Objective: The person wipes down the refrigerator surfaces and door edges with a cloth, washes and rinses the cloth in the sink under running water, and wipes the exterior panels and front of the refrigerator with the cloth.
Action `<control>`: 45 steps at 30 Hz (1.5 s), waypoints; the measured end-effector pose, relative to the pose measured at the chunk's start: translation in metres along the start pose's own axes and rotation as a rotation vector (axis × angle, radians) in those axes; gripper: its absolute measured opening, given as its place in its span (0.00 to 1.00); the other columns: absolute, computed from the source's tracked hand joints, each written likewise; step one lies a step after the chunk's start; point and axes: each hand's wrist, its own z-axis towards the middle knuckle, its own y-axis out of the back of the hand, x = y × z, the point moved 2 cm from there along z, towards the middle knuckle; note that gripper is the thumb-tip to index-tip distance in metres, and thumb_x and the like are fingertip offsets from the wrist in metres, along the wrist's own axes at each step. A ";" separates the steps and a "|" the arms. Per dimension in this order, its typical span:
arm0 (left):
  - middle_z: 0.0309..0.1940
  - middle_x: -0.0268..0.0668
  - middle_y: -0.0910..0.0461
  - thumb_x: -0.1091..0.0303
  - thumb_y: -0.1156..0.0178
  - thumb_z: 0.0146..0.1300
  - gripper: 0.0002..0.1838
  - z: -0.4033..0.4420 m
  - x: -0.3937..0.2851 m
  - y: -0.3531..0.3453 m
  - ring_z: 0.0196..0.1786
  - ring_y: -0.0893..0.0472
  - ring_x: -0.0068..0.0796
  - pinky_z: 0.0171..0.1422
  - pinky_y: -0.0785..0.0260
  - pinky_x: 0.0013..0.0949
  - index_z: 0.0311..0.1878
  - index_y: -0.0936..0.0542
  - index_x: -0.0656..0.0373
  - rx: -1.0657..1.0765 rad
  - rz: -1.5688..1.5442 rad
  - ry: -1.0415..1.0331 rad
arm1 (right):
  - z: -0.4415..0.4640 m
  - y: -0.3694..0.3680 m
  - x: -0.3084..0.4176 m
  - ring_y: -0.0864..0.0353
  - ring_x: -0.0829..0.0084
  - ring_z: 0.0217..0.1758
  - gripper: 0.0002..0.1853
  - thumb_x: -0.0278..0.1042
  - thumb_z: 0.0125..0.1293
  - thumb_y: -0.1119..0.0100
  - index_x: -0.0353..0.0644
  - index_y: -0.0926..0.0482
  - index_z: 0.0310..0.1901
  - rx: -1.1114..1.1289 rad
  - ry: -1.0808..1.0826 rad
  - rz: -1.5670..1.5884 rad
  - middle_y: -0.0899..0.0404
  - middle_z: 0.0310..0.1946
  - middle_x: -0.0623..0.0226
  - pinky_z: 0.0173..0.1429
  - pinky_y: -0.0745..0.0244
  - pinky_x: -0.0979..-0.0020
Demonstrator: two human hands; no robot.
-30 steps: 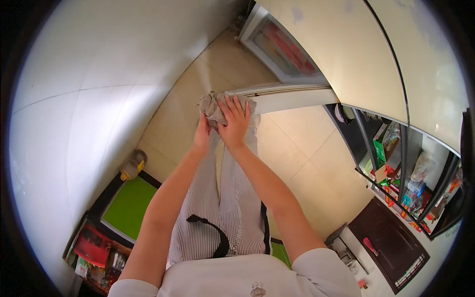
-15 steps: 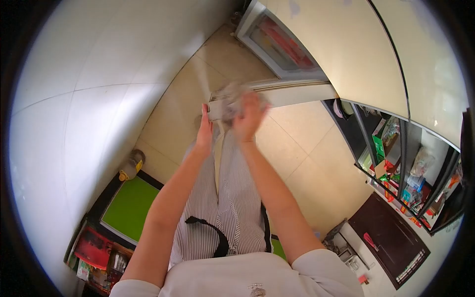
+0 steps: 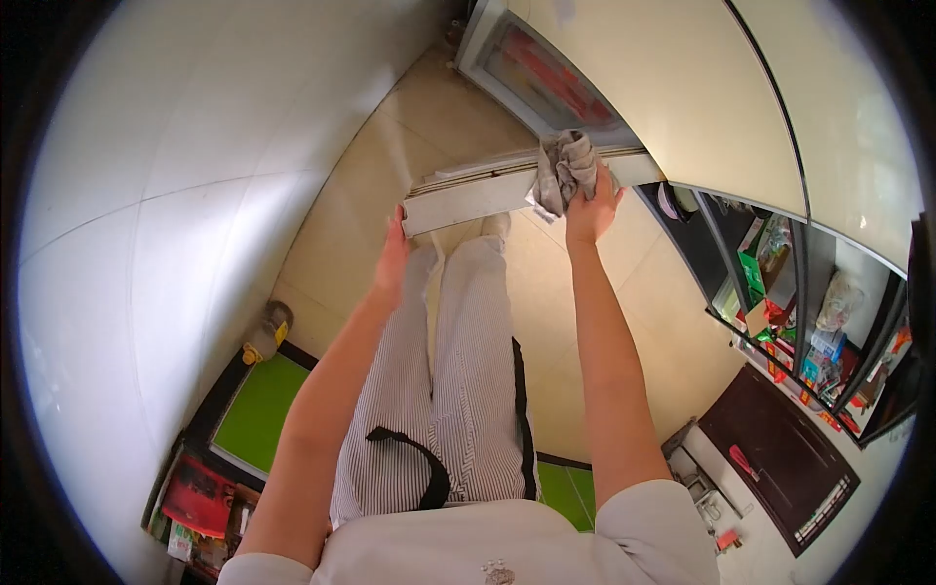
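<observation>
Hands are well apart, one toward each end of a long white bar (image 3: 463,205). Left hand (image 3: 392,255) is upright at the bar's left end, fingertips against the end face; whether it grips or only rests there, cannot tell. Right hand (image 3: 595,207) is clamped on a crumpled grey-brown cloth (image 3: 567,171), thumb side hidden in part by the folds. Cloth lies over the bar's right portion, bunched on top, with one corner hanging below the front edge. Bar runs crosswise above the striped trousers (image 3: 468,370), its right end meeting the cream cabinet front (image 3: 682,88); thin dark lines run lengthwise along its upper side. Beyond the cloth: a grey-framed glass panel (image 3: 556,78), red shapes visible through it. Beneath: beige floor tiles (image 3: 565,322). At right, open shelves (image 3: 829,322) hold mixed packets and boxes, and a dark brown panel (image 3: 795,448) bears a small red item. At left, a green surface (image 3: 258,414) beside the pale wall (image 3: 185,224).
</observation>
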 end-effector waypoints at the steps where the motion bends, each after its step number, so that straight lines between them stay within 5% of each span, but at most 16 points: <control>1: 0.75 0.31 0.64 0.42 0.70 0.71 0.36 0.001 0.000 -0.002 0.76 0.64 0.27 0.77 0.72 0.33 0.74 0.61 0.51 -0.001 0.002 -0.006 | -0.002 -0.004 0.006 0.32 0.62 0.64 0.32 0.19 0.45 0.45 0.46 0.28 0.57 -0.027 -0.040 -0.037 0.27 0.58 0.63 0.75 0.64 0.50; 4: 0.75 0.31 0.65 0.43 0.70 0.72 0.35 0.004 0.001 -0.010 0.76 0.65 0.27 0.77 0.71 0.33 0.74 0.60 0.51 -0.078 -0.067 -0.010 | -0.035 -0.025 0.050 0.38 0.64 0.68 0.33 0.20 0.45 0.47 0.45 0.29 0.59 0.024 -0.076 0.003 0.31 0.62 0.63 0.76 0.71 0.51; 9: 0.75 0.33 0.57 0.44 0.69 0.72 0.34 0.008 -0.001 0.001 0.76 0.59 0.29 0.77 0.68 0.35 0.74 0.56 0.52 -0.004 -0.183 -0.087 | -0.103 -0.064 0.187 0.33 0.63 0.65 0.33 0.19 0.42 0.47 0.50 0.25 0.56 0.232 0.212 0.306 0.26 0.56 0.64 0.74 0.58 0.50; 15: 0.74 0.34 0.54 0.44 0.70 0.72 0.34 0.018 -0.004 0.014 0.75 0.55 0.29 0.77 0.65 0.34 0.74 0.54 0.53 0.021 -0.070 -0.019 | -0.050 -0.033 0.123 0.29 0.62 0.61 0.31 0.20 0.40 0.45 0.50 0.24 0.53 0.336 0.455 0.265 0.24 0.51 0.66 0.69 0.49 0.47; 20: 0.75 0.31 0.57 0.37 0.74 0.69 0.37 0.020 0.005 0.029 0.76 0.57 0.28 0.77 0.70 0.35 0.74 0.54 0.50 0.158 0.167 -0.190 | -0.010 -0.011 0.020 0.33 0.62 0.65 0.31 0.19 0.43 0.45 0.48 0.26 0.55 0.080 0.016 -0.045 0.27 0.58 0.66 0.75 0.60 0.50; 22: 0.75 0.30 0.58 0.37 0.74 0.69 0.37 0.013 -0.018 0.002 0.76 0.57 0.28 0.77 0.71 0.35 0.74 0.54 0.49 0.012 0.008 0.004 | -0.010 -0.013 0.029 0.33 0.62 0.65 0.32 0.18 0.42 0.46 0.48 0.26 0.55 -0.034 -0.103 -0.021 0.27 0.58 0.63 0.75 0.61 0.49; 24: 0.75 0.30 0.58 0.37 0.74 0.69 0.36 0.017 -0.010 0.001 0.76 0.57 0.28 0.77 0.71 0.35 0.74 0.54 0.49 -0.009 -0.001 -0.045 | -0.023 -0.029 0.054 0.32 0.60 0.64 0.33 0.18 0.42 0.49 0.45 0.27 0.57 -0.054 -0.127 -0.081 0.26 0.56 0.60 0.75 0.62 0.50; 30: 0.74 0.33 0.55 0.40 0.72 0.71 0.35 0.020 0.003 0.014 0.75 0.53 0.30 0.77 0.67 0.37 0.74 0.54 0.51 -0.016 -0.171 -0.077 | -0.088 -0.068 0.195 0.33 0.61 0.64 0.30 0.19 0.42 0.47 0.48 0.23 0.53 0.263 0.204 0.228 0.25 0.55 0.64 0.73 0.55 0.46; 35: 0.73 0.34 0.51 0.38 0.76 0.70 0.38 0.024 0.002 0.025 0.75 0.52 0.30 0.77 0.69 0.33 0.74 0.55 0.55 0.005 -0.042 -0.058 | -0.060 -0.058 0.168 0.29 0.62 0.61 0.30 0.20 0.41 0.45 0.49 0.24 0.52 0.339 0.527 0.187 0.24 0.52 0.65 0.71 0.50 0.47; 40: 0.74 0.31 0.57 0.36 0.77 0.68 0.39 0.026 -0.001 0.036 0.76 0.57 0.30 0.77 0.72 0.40 0.74 0.57 0.54 0.105 -0.050 0.005 | -0.010 -0.008 0.053 0.29 0.61 0.59 0.29 0.18 0.41 0.46 0.47 0.24 0.50 0.128 0.150 -0.015 0.24 0.50 0.65 0.71 0.48 0.51; 45: 0.75 0.29 0.63 0.37 0.77 0.68 0.39 0.019 0.006 0.016 0.76 0.63 0.30 0.77 0.76 0.45 0.74 0.60 0.53 0.085 -0.051 0.042 | -0.013 -0.015 0.054 0.32 0.61 0.62 0.31 0.20 0.41 0.44 0.47 0.25 0.53 0.092 0.018 -0.132 0.26 0.53 0.65 0.72 0.52 0.48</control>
